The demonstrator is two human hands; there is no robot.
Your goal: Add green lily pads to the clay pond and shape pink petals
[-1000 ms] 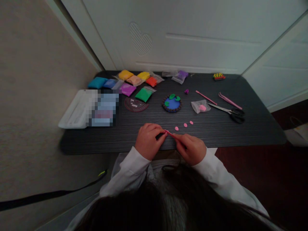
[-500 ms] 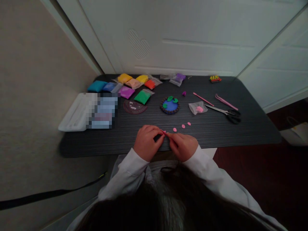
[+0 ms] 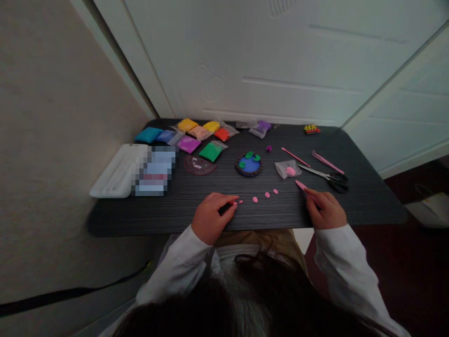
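A small pink clay bit [image 3: 235, 203] is pinched narrowly in the left hand [image 3: 213, 216]; a pink blade tool [image 3: 300, 185] is gripped by the right [image 3: 327, 208]. At the left hand's two o'clock, three pink ovals [image 3: 255, 199] are already shaped; farther, pink clay [image 3: 291, 171] is left bagged. At one o'clock, the brown-rimmed blue disc [image 3: 250, 164] is set with green leaves [image 3: 242, 164], no pink.

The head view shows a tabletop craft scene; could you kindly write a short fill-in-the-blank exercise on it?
1. The pink pointed tool is in the ____ hand.
2. The brown-rimmed round model has a centre coloured ____.
3. The scissors have ____ handles.
4. The clear bag beside the scissors' tips holds something coloured ____.
Missing words: right; blue; black; pink.
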